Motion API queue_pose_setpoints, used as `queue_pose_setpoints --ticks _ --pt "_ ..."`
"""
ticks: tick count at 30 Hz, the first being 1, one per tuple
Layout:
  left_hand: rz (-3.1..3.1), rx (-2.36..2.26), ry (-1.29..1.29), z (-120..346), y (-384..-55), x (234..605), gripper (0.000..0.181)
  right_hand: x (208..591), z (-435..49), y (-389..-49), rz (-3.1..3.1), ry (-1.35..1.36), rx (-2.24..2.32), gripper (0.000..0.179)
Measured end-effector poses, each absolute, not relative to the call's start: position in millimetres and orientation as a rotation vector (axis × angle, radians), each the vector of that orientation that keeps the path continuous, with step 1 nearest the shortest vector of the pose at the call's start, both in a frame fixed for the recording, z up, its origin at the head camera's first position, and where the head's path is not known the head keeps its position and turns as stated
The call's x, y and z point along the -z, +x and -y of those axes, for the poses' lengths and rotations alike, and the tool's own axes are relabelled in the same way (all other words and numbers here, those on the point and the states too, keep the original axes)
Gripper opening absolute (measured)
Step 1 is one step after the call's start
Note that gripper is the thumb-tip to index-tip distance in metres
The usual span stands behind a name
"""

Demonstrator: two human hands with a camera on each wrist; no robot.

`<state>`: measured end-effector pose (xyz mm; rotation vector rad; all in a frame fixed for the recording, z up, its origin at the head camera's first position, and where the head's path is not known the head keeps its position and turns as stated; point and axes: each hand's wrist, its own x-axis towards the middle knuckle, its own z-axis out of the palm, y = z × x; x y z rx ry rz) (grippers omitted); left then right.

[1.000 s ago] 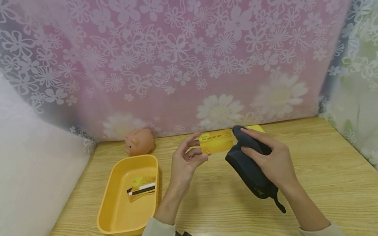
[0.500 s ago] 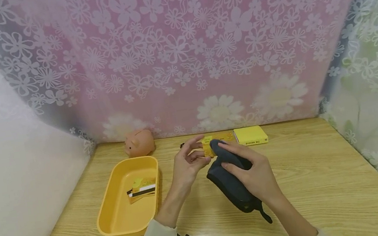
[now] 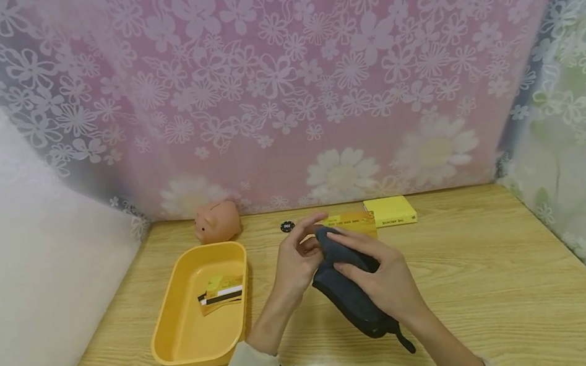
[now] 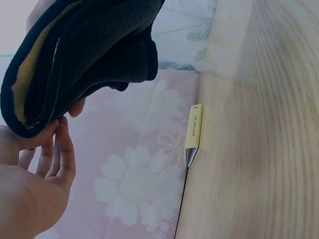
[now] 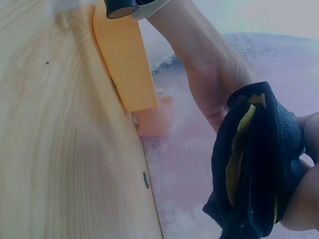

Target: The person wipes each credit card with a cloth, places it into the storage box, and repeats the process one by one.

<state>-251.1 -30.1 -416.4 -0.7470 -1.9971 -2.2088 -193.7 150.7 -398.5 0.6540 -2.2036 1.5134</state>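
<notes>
A dark blue fabric pouch (image 3: 351,300) with a short loop hangs tilted between my hands above the table. My right hand (image 3: 387,273) grips its upper flap, thumb on the near side. My left hand (image 3: 299,263) has its fingers at the pouch's left end; in the left wrist view, thumb and fingertips pinch its lower edge. The mouth gapes in the right wrist view, with a yellow strip (image 5: 239,144) between its dark layers. Just beyond the pouch shows a yellow bank card (image 3: 352,224), partly hidden by the flap and fingers.
A yellow tray (image 3: 163,332) with several bank cards (image 3: 221,293) stands at left. A piggy bank (image 3: 218,221) sits behind it. A black poker chip (image 3: 287,226) and a yellow book (image 3: 391,211) lie along the back edge, before a floral curtain (image 3: 279,85).
My right hand has carried the pouch left to my left hand. The card near my left fingers has become partly covered by the pouch. The chip and book have come into fuller view.
</notes>
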Motion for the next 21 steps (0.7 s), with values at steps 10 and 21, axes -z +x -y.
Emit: queue_pose_setpoints --ticks 10,21 --pt "1.959 2.344 -0.672 31 -251 415 0.053 394 -168 -198 2.244 0.507 -1.475 0.053" --pt "1.91 2.386 -0.615 38 -254 412 0.059 390 -196 -209 2.238 0.334 -1.437 0.052"
